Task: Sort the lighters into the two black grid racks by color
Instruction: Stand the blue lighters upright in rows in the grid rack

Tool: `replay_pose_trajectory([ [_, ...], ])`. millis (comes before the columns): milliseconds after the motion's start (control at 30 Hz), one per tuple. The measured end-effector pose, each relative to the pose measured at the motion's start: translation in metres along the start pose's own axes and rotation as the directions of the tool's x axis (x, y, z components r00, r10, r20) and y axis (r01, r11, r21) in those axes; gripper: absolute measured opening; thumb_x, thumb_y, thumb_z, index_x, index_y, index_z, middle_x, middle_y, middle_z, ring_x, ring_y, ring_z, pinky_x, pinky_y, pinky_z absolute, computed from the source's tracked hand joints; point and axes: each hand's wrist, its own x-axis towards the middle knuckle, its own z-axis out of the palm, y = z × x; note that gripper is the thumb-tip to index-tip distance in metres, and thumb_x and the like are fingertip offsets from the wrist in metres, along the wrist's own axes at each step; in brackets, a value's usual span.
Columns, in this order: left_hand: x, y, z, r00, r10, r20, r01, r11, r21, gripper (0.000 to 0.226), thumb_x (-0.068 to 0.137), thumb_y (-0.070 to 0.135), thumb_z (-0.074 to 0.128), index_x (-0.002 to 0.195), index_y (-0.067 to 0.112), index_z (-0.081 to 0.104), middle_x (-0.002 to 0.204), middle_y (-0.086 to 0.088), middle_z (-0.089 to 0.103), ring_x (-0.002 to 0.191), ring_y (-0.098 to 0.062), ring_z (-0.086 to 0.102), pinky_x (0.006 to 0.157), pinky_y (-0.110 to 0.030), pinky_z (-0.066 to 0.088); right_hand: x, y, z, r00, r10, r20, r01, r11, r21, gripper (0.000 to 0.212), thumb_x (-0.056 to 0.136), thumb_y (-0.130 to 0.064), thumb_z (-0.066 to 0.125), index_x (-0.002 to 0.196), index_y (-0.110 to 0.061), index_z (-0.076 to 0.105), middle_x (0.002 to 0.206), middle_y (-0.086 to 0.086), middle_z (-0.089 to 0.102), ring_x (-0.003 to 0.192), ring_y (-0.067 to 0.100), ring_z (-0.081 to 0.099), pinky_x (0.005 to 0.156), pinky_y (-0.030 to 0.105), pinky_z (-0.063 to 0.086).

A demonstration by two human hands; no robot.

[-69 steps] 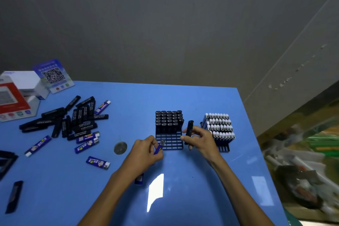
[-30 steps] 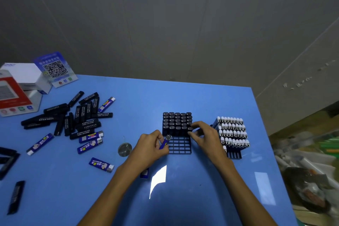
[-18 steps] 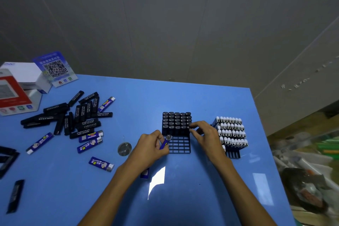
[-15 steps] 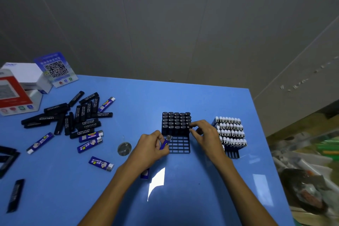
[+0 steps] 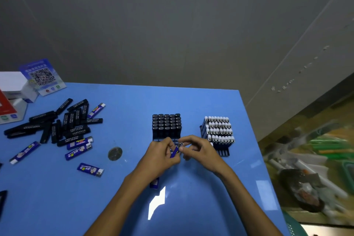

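Two black grid racks stand on the blue table [image 5: 191, 99]. The left rack [image 5: 166, 126] holds several black lighters; its near rows are hidden by my hands. The right rack [image 5: 223, 152] holds several blue lighters with white tops [image 5: 218, 129]. My left hand [image 5: 160, 156] grips a blue lighter [image 5: 174, 152] in front of the left rack. My right hand [image 5: 199, 149] pinches that lighter's metal top. A pile of black lighters [image 5: 57, 124] and loose blue lighters [image 5: 78, 144] lies at the left.
A round metal disc [image 5: 115, 153] lies between the pile and my hands. Another blue lighter [image 5: 154, 183] peeks out under my left wrist. A white box [image 5: 13, 82] and a QR code card [image 5: 41, 76] stand at the far left. The table's right edge runs close to the right rack.
My right hand has left the black lighters in the left rack and come back to the blue lighter in my left hand, taking its top.
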Motion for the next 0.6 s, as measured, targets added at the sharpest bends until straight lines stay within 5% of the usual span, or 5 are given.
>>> replay_pose_trajectory([
  [200, -0.006, 0.023, 0.024, 0.999, 0.024, 0.022, -0.024, 1.0, -0.002, 0.024, 0.077, 0.025, 0.075, 0.072, 0.028, 0.051, 0.05, 0.005, 0.052, 0.045, -0.004, 0.046, 0.053, -0.029, 0.047, -0.026, 0.006, -0.019, 1.0, -0.001, 0.021, -0.002, 0.989, 0.146, 0.023, 0.086, -0.005, 0.069, 0.1, 0.008, 0.056, 0.079, 0.012, 0.066, 0.069, 0.022, 0.063, 0.069, 0.031, 0.054],
  [300, -0.009, 0.033, 0.036, 1.0, 0.029, 0.01, -0.029, 0.999, 0.02, 0.026, 0.079, 0.031, 0.076, 0.072, 0.03, 0.051, 0.049, 0.006, 0.052, 0.046, -0.004, 0.047, 0.051, -0.021, 0.043, -0.039, 0.011, -0.036, 1.0, -0.002, -0.028, 0.007, 0.986, 0.167, 0.022, 0.086, -0.006, 0.069, 0.097, 0.008, 0.055, 0.082, 0.014, 0.066, 0.071, 0.025, 0.063, 0.071, 0.032, 0.054],
  [600, -0.02, 0.049, 0.066, 1.0, 0.01, -0.005, -0.01, 1.0, 0.029, 0.021, 0.081, 0.024, 0.076, 0.08, 0.022, 0.056, 0.053, 0.003, 0.054, 0.049, -0.006, 0.047, 0.055, -0.019, 0.045, -0.062, 0.032, -0.083, 0.969, -0.04, -0.245, 0.046, 0.999, 0.019, 0.016, 0.079, -0.001, 0.076, 0.087, -0.009, 0.065, 0.064, 0.022, 0.064, 0.057, 0.018, 0.063, 0.066, 0.027, 0.051],
])
